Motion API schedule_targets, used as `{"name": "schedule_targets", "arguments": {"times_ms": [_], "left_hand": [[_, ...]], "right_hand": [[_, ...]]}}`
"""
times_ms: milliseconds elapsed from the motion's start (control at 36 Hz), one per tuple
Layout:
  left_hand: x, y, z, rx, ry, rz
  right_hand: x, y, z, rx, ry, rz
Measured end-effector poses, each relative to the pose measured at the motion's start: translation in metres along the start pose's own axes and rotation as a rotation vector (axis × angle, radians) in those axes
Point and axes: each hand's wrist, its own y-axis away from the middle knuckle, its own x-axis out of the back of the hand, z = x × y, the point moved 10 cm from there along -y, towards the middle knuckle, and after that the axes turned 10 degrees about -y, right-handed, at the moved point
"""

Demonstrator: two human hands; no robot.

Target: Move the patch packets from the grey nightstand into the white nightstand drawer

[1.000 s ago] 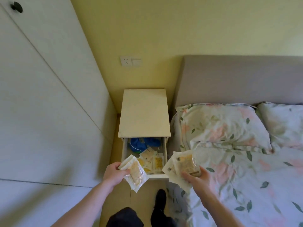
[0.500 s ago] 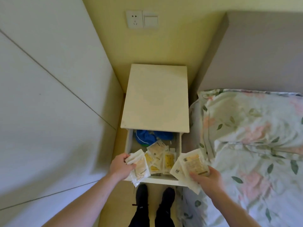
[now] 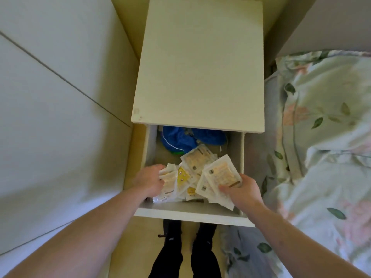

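The white nightstand (image 3: 197,63) stands below me with its drawer (image 3: 192,213) pulled out. Several white and yellow patch packets (image 3: 195,160) lie loose inside it. My left hand (image 3: 149,180) is down in the drawer's left side, gripping a small bundle of packets (image 3: 169,180). My right hand (image 3: 244,189) holds another bundle of packets (image 3: 219,177) over the drawer's right front corner, thumb on top. The grey nightstand is out of view.
A blue cloth item (image 3: 180,140) lies at the back of the drawer. White wardrobe doors (image 3: 50,97) close off the left. The bed with floral bedding (image 3: 325,137) presses in on the right. My feet in dark shoes (image 3: 187,237) stand under the drawer front.
I have leaned in over the nightstand. Both hands moved forward from the drawer's front edge, and now they are over and inside the drawer with their packets.
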Motion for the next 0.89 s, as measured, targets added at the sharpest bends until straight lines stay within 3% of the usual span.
{"name": "schedule_targets", "arguments": {"times_ms": [194,333,556,750,889], "left_hand": [[-0.004,-0.013,0.026,-0.216,-0.369,0.054],[-0.007,-0.020,0.032,-0.212,-0.645,0.045],[0.005,-0.024,0.036,-0.147,-0.583,0.013],[0.008,-0.021,0.038,-0.175,-0.556,0.026],[0.005,-0.015,0.040,-0.204,-0.543,0.019]], "right_hand": [[-0.027,-0.038,0.017,-0.075,0.070,-0.018],[-0.040,-0.055,0.022,-0.080,0.180,-0.022],[-0.044,-0.057,0.024,-0.122,0.446,0.041],[-0.047,-0.039,0.038,-0.142,0.561,-0.010],[-0.051,-0.030,0.041,-0.152,0.473,0.008]]}}
